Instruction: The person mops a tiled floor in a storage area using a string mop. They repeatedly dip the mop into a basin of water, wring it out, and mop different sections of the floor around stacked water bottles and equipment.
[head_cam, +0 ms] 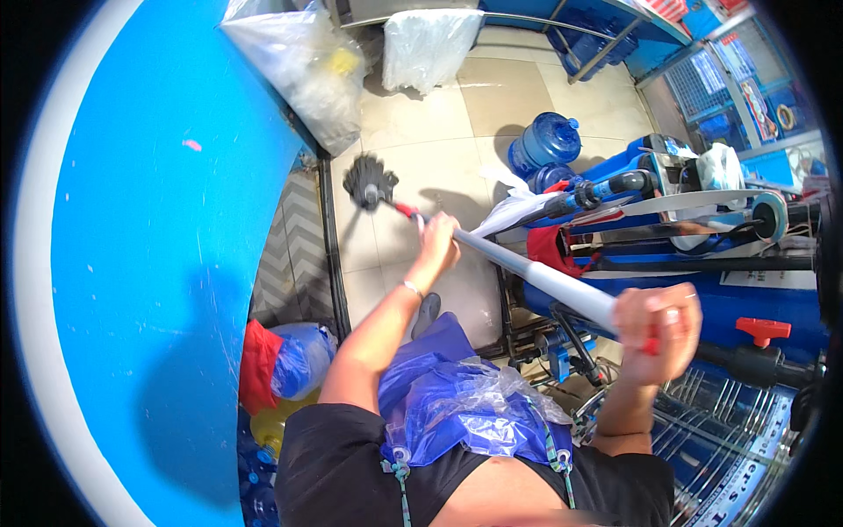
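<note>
Both of my hands grip a mop with a long grey-white handle (507, 255) that slants across in front of me. My left hand (440, 244) is closed around its lower part, just above a red section. Its upper end is in my right hand (658, 329), which looks slightly blurred. The dark, stringy mop head (370, 181) is over the tiled floor (421, 158), close to a dark door track on the left; whether it touches the tiles, I cannot tell.
Large blue water bottles (545, 141) stand on the floor ahead. Blue tanks with black pipes and a red-handled valve (762, 329) crowd my right. A bright blue wall (158, 217) rises on my left. Plastic bags (309, 72) hang at the back left. Bottles (299, 362) sit by my left elbow.
</note>
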A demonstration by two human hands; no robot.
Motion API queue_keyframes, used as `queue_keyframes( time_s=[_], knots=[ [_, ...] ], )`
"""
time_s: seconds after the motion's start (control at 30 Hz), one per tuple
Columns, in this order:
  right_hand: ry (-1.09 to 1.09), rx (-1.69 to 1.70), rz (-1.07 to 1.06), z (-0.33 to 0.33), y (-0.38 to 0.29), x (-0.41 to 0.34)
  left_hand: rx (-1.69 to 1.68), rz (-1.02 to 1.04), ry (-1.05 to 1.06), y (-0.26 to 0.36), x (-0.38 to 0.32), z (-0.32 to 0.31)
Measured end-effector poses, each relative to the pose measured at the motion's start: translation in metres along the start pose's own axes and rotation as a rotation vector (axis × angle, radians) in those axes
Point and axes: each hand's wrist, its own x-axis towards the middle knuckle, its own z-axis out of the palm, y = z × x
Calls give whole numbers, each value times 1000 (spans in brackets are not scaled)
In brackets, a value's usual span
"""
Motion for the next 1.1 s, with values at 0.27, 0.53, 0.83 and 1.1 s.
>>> queue_keyframes(
  time_s=[0.27, 0.53, 0.83, 1.1],
  knots=[
    [-275, 5, -145, -1, -61, 100, -428, -147, -48, 96, -10, 2],
    [-510, 209, -362, 31, 3, 171, -264, -40, 52, 17, 104, -5],
    [-102, -249, -135, 78, 213, 246, 133, -195, -255, -203, 352, 18],
    [325, -360, -1, 79, 234, 243, 365, 332, -595, -210, 419, 26]
  ],
)
